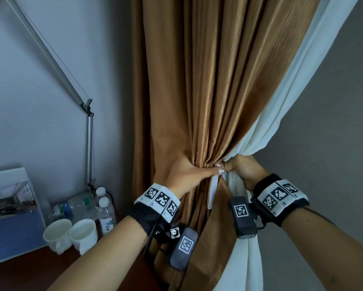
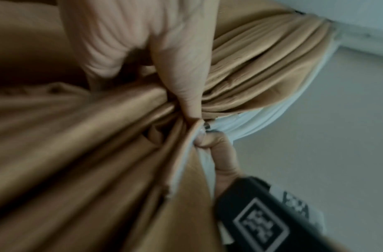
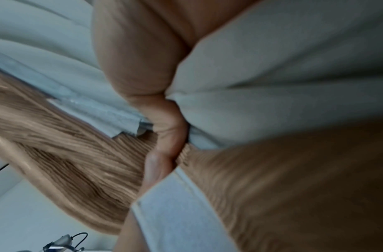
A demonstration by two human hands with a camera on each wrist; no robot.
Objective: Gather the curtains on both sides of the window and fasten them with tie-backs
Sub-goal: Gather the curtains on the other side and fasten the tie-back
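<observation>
A brown pleated curtain [image 1: 208, 85] with a white lining [image 1: 285, 114] hangs ahead, pinched into a narrow waist at hand height. My left hand [image 1: 189, 173] wraps the bundle from the left, its fingers curled round the brown folds [image 2: 113, 136]. My right hand [image 1: 241, 169] grips the bundle from the right, curled round the white lining [image 3: 272, 81]. The two hands' fingertips meet at the front. A short white strip [image 1: 212, 192] hangs just below them; in the right wrist view a white band [image 3: 177, 214] lies by the fingers. What it is fixed to stays hidden.
At lower left a dark desk [image 1: 29, 267] carries two white paper cups [image 1: 71, 234], water bottles [image 1: 106, 213] and a propped picture board [image 1: 10, 208]. A metal lamp arm [image 1: 50, 59] slants up the grey wall. Bare wall lies right of the curtain.
</observation>
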